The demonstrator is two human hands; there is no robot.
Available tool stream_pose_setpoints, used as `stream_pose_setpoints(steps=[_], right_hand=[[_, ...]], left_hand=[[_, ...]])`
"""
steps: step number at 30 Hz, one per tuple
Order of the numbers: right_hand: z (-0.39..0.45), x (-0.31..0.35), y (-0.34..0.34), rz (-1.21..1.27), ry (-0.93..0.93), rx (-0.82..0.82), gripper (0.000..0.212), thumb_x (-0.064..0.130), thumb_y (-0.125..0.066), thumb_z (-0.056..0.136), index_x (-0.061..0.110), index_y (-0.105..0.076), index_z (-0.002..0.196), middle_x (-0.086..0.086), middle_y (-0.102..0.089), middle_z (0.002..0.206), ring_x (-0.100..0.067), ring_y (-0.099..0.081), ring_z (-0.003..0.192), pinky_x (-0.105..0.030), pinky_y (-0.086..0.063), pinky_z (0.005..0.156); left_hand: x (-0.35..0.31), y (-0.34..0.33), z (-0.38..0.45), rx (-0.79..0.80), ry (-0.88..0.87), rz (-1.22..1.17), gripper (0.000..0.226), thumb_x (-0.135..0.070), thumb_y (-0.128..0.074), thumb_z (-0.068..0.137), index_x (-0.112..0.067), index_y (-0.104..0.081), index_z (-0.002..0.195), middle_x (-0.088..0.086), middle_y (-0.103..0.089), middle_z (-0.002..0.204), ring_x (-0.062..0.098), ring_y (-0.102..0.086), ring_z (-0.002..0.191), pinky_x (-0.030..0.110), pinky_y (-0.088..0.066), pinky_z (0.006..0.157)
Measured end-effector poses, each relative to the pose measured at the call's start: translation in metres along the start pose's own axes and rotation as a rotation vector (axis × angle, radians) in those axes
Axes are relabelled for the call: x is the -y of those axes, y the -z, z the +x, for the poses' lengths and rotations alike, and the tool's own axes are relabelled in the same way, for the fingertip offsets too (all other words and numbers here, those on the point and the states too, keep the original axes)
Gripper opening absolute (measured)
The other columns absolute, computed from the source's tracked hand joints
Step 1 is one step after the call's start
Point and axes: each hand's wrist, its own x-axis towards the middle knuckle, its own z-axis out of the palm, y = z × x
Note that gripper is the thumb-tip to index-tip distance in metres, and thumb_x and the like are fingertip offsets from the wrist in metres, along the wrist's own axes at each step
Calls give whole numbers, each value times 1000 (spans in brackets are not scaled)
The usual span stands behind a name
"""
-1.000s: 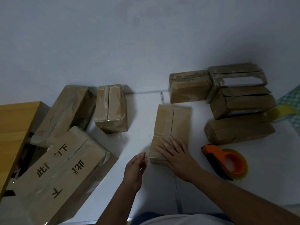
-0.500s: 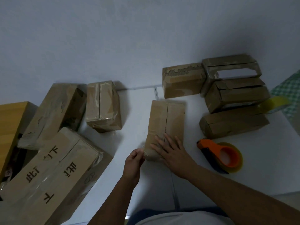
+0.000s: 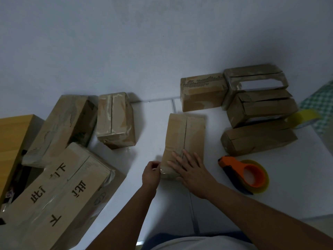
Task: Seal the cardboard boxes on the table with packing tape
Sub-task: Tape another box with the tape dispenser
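A small brown cardboard box (image 3: 185, 134) lies lengthwise in the middle of the white table (image 3: 297, 186), its flap seam running away from me. My right hand (image 3: 189, 168) rests flat on the box's near end, fingers spread. My left hand (image 3: 151, 173) pinches a strip of clear tape at the box's near left corner. An orange tape dispenser (image 3: 245, 175) with a yellowish roll lies on the table to the right of the box.
Several brown boxes are stacked at the back right (image 3: 259, 101). Another small box (image 3: 115, 120) stands at the back left, with larger boxes (image 3: 54, 201) and a wooden surface (image 3: 12, 138) further left. A yellow tape roll (image 3: 302, 117) sits by the right edge.
My left hand has moved in against the box's near left corner with the tape. My right hand stays flat on the box. The view has shifted slightly.
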Motion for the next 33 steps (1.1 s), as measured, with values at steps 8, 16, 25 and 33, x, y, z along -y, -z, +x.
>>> stream_pose_setpoints(steps=[8, 16, 25, 33], right_hand=[[-1, 1, -1, -11, -18, -10, 57, 42, -26, 98, 31, -22, 154, 0, -11, 162, -35, -14, 147, -58, -17, 113], [-1, -2, -1, 1, 5, 5, 57, 43, -23, 98, 32, -20, 154, 1, -7, 162, -34, -9, 148, -58, -14, 115], [-2, -1, 1, -29, 12, -11, 55, 42, -34, 100, 30, -26, 153, -1, -13, 161, -36, -16, 147, -58, -20, 114], [3, -8, -1, -22, 51, 29, 60, 40, -34, 102, 35, -6, 155, 2, 11, 161, -34, 10, 148, -56, -5, 118]], left_hand=[[-13, 16, -41, 36, -114, -6, 41, -39, -39, 105, -17, -70, 120, 5, -72, 112, 18, -66, 107, 38, -51, 101], [-8, 54, -22, 366, -496, 429, 45, -20, -72, 90, -20, -58, 132, -6, -69, 122, 6, -64, 114, 33, -50, 101], [-31, 60, 19, 477, -698, 864, 55, -35, -80, 81, -24, -45, 123, -9, -52, 127, 5, -58, 105, 28, -51, 85], [-16, 43, 0, 370, -714, 763, 81, -33, -79, 82, -19, -32, 147, -1, -30, 154, 15, -59, 114, 30, -54, 89]])
